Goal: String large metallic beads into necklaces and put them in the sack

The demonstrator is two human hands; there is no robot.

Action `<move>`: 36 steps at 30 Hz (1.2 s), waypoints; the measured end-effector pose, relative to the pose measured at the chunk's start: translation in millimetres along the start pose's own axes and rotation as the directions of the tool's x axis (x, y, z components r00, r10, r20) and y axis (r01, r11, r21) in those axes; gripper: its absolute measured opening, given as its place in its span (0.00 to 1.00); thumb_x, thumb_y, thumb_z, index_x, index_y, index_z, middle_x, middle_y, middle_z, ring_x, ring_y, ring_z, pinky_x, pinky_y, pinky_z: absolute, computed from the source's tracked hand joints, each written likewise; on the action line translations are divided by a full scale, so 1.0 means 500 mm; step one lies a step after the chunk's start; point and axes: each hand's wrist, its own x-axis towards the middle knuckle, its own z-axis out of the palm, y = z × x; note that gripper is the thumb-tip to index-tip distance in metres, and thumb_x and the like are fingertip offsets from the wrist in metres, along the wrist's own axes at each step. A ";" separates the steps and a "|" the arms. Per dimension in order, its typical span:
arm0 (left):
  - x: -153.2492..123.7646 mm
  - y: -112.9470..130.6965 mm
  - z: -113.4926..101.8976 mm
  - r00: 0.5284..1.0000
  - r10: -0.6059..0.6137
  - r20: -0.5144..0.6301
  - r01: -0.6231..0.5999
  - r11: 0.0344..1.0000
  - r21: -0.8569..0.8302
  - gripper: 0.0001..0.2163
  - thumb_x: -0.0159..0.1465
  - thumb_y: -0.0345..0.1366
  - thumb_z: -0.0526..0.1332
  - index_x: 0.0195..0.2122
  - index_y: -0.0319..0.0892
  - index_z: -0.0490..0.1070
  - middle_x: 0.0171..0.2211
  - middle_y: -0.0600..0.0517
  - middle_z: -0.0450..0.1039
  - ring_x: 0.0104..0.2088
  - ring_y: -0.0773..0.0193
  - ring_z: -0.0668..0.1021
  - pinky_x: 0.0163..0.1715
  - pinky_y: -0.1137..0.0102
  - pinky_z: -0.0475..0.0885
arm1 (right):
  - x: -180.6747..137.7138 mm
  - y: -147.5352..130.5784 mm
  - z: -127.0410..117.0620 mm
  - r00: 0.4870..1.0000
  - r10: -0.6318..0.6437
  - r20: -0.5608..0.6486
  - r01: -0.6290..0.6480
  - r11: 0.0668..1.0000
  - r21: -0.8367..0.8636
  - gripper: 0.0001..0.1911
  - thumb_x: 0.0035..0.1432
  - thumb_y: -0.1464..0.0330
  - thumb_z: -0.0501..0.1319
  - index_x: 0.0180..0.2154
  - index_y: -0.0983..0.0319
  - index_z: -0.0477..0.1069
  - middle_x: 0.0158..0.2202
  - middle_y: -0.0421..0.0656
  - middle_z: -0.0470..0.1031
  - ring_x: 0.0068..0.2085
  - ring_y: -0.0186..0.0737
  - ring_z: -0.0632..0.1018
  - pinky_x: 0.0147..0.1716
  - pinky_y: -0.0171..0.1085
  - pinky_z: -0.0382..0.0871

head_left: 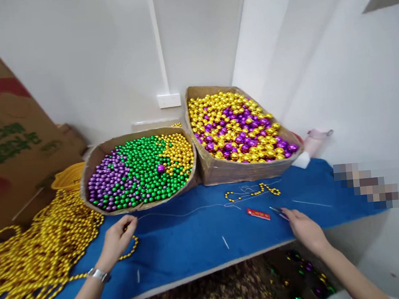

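Note:
My left hand [121, 233] is closed in a pinch at the front of the left box. A gold bead strand [133, 248] hangs from it, and a thin pale thread [180, 215] runs from the fingers across the blue cloth to the right. In my right hand [306, 231] is a small pair of scissors [277, 211], its pointed metal blades aimed left and its grip mostly hidden by the fingers. Beside the blades lies a red packet [258, 214]. Behind it rests a short gold bead string [259, 191] with loose thread.
One cardboard box [84, 192] holds small purple, green and gold beads; another box [218, 172] holds larger gold and purple ones. Gold bead strands [50, 241] heap at left before a large carton [2, 129]. A pink bottle [316, 143] stands near the right wall.

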 end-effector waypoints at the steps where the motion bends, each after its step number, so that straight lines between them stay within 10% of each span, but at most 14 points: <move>1: -0.002 0.007 -0.002 1.000 -0.002 -0.003 0.002 1.000 -0.022 0.14 0.59 0.46 0.52 0.28 0.42 0.69 0.20 0.57 0.68 0.22 0.66 0.70 0.22 0.76 0.64 | 0.010 -0.019 -0.002 1.000 -0.020 -0.012 0.020 0.999 0.027 0.20 0.60 0.73 0.43 0.46 0.62 0.69 0.39 0.52 0.75 0.39 0.46 0.77 0.36 0.42 0.71; 11: -0.005 0.043 -0.012 1.000 0.018 -0.004 -0.019 0.996 -0.083 0.13 0.60 0.43 0.52 0.27 0.41 0.68 0.21 0.57 0.66 0.23 0.67 0.68 0.24 0.76 0.63 | 0.080 -0.395 0.003 0.920 -0.392 0.026 0.385 0.914 0.128 0.17 0.64 0.61 0.49 0.52 0.56 0.64 0.42 0.46 0.72 0.40 0.41 0.76 0.33 0.35 0.69; 18: -0.004 0.051 -0.012 0.999 0.034 0.018 -0.032 0.996 -0.083 0.13 0.61 0.42 0.51 0.28 0.41 0.68 0.22 0.56 0.67 0.24 0.67 0.68 0.25 0.75 0.63 | 0.106 -0.523 0.044 0.890 -0.447 0.083 0.443 0.894 0.063 0.14 0.63 0.68 0.52 0.50 0.60 0.64 0.41 0.48 0.72 0.40 0.42 0.75 0.35 0.38 0.68; 28: -0.003 0.062 0.004 0.921 0.297 -0.254 -0.246 0.945 0.213 0.08 0.63 0.36 0.53 0.35 0.41 0.69 0.30 0.50 0.72 0.31 0.65 0.73 0.34 0.72 0.66 | 0.144 -0.428 0.042 0.925 -0.362 0.111 0.347 0.928 0.134 0.16 0.64 0.59 0.50 0.52 0.52 0.63 0.44 0.42 0.69 0.40 0.37 0.76 0.34 0.33 0.66; 36: -0.007 0.056 0.173 0.936 0.293 0.193 -0.351 0.793 0.498 0.10 0.62 0.30 0.51 0.32 0.42 0.72 0.31 0.46 0.71 0.34 0.58 0.72 0.32 0.67 0.66 | 0.162 -0.334 0.045 0.952 -0.248 0.178 0.216 0.959 0.182 0.11 0.61 0.65 0.56 0.44 0.63 0.68 0.44 0.43 0.70 0.37 0.35 0.74 0.36 0.38 0.69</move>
